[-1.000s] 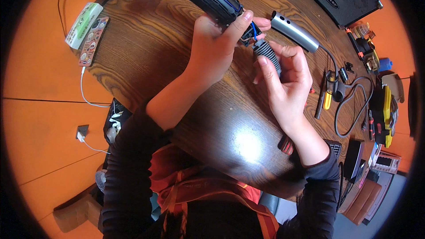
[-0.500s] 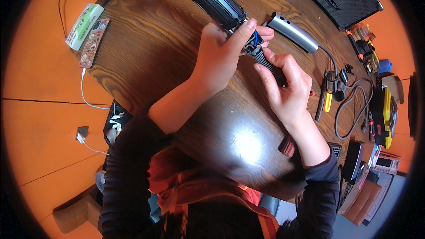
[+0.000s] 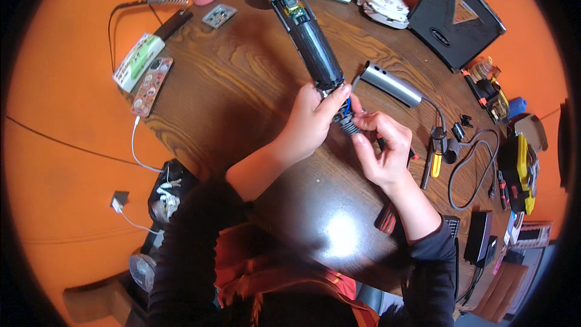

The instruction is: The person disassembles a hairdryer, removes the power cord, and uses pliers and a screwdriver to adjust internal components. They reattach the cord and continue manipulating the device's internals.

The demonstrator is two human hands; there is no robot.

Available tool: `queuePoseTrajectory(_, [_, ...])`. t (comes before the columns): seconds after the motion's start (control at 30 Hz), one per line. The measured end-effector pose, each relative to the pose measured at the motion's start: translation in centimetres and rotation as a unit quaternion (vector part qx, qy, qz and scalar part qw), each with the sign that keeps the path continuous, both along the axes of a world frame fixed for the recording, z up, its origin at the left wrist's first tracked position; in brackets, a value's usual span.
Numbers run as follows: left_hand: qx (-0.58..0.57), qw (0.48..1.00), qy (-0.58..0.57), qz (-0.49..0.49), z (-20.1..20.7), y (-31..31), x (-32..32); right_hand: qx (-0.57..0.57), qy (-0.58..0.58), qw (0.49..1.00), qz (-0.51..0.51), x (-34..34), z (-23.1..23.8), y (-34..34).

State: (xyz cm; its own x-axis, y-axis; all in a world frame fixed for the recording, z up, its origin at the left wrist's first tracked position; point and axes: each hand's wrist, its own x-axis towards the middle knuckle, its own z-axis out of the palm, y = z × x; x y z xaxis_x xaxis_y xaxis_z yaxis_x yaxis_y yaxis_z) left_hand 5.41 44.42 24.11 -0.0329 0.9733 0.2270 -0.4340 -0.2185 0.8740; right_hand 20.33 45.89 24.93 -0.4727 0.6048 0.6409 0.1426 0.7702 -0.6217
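Observation:
A hair dryer [image 3: 316, 48] with its handle casing off is raised over the table, its pink-rimmed head at the top of the view. My left hand [image 3: 308, 122] is closed around the lower end of the bare dark handle, thumb on top. Blue wire and small parts show just past that thumb. A grey ribbed cord sleeve [image 3: 349, 126] comes out below, and my right hand [image 3: 387, 148] pinches it between thumb and forefinger. To the right lies the silver handle shell [image 3: 392, 83], a cord running out of its lower end.
Right of my hands are a yellow-handled tool [image 3: 436, 165], a coiled grey cord [image 3: 466, 191] and small black parts. A black speaker box [image 3: 455, 19] stands at the far right. On the left lie a green-and-white box [image 3: 138, 62] and a patterned phone-like device [image 3: 151, 86] with a white cable.
The whole view has shifted, so the dryer's pink-rimmed head now shows. The dryer is more upright and lower in the picture. My right fingertips have closed in on the ribbed sleeve.

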Motion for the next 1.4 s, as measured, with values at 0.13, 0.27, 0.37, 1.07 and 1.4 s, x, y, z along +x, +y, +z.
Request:
queuePoseTrajectory(0.13, [-0.015,0.996,0.006,-0.085,0.5,-0.5,0.4,-0.034,0.104,0.994,-0.019,0.9,1.3,0.7])
queuePoseTrajectory(0.27, [-0.039,0.980,0.025,-0.191,0.6,-1.1,1.2,-0.302,0.262,0.901,0.167,0.7,1.6,1.5])
queuePoseTrajectory(0.37, [-0.031,0.969,0.072,-0.232,0.4,-1.4,1.7,-0.371,0.241,0.859,0.257,0.5,1.5,1.6])
queuePoseTrajectory(1.07, [-0.020,0.969,0.085,-0.233,-0.6,-1.3,2.2,-0.441,0.254,0.835,0.209,-0.2,1.8,0.7])
queuePoseTrajectory(1.4, [-0.046,0.964,0.093,-0.243,-0.3,-1.3,1.8,-0.450,0.289,0.818,0.213,-0.3,1.2,0.9])
